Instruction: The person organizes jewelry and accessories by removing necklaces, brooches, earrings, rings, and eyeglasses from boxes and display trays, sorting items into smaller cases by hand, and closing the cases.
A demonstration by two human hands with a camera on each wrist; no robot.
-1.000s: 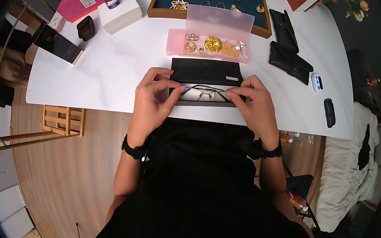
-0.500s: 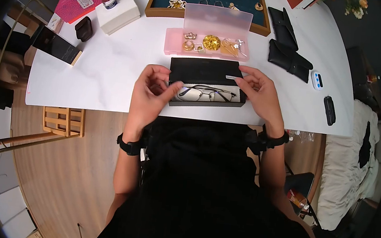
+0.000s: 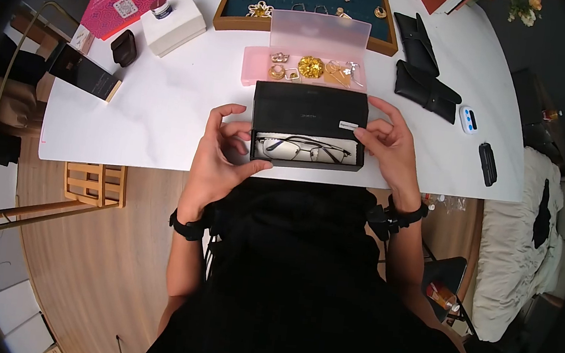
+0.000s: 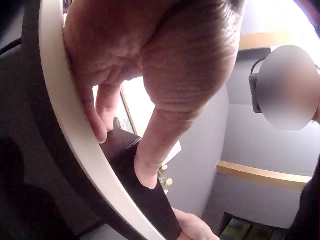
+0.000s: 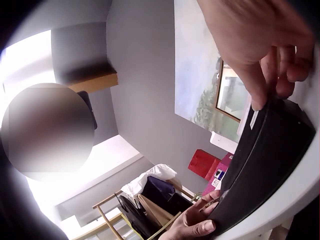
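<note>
A pair of thin-framed eyeglasses (image 3: 303,150) lies folded on the pale lining of a black glasses case (image 3: 305,164). Its lid (image 3: 301,105), with a small white label, is raised on the far side. My left hand (image 3: 218,159) holds the case's left end, thumb along the front wall and the other fingers bent at the side. At the opposite end, my right hand (image 3: 392,147) pinches the lid's right edge, its thumb beside the label. In the right wrist view, the dark case (image 5: 265,160) spans between both hands.
Just behind the case stands an open pink box (image 3: 257,65) of jewelry, with a wooden jewelry tray (image 3: 306,29) beyond. Black pouches (image 3: 426,90), a white device (image 3: 469,120) and a black object (image 3: 487,164) lie right. A white box (image 3: 178,25) and dark box (image 3: 84,71) are left.
Both hands have let go of the eyeglasses, which now lie in the case. The right hand has moved to the lid, the left thumb to the front wall. The case sits slightly nearer me.
</note>
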